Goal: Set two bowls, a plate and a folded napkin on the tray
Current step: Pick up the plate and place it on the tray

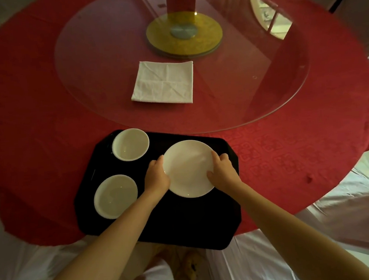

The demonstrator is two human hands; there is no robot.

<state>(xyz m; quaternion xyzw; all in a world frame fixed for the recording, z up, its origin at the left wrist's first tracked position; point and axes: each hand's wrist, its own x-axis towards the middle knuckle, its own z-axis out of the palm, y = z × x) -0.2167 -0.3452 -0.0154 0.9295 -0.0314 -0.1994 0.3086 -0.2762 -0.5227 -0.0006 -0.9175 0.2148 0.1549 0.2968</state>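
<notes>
**Caller:** Hands on the plate (188, 168), both of them! Left hand (156, 177) clamps the left rim, right hand (222, 170) clamps the right rim, fingers curled over the edge, thumbs near the top.

**Partner:** What can't we see?

**Caller:** Part of the rim is buried under each palm, and the fingertips beneath are hidden, so I cannot tell whether the plate sits flat on the tray (185, 223) or hangs just above it. The tray's near edge juts past the bench (290, 153) rim, over the person's lap. The glass turntable (229, 81) blurs off toward the top right.

**Partner:** And the rest of the setting?

**Caller:** Far bowl (131, 147) sits in the tray's far left corner, its rim nearly at the tray's edge. Near bowl (115, 196) sits on the left side, just beside the left forearm, not touching the plate. The plate fills the far right part of the tray, between the two hands.

**Partner:** Napkin?

**Caller:** Folded napkin (163, 81) lies well apart, flat on the turntable beyond the tray, its near edge close to the glass rim.

**Partner:** Room to work?

**Caller:** Plenty of bare black tray in the near right half, under the arms. Open red cloth lies to the right of the tray, and a clear strip runs between tray and turntable.
</notes>
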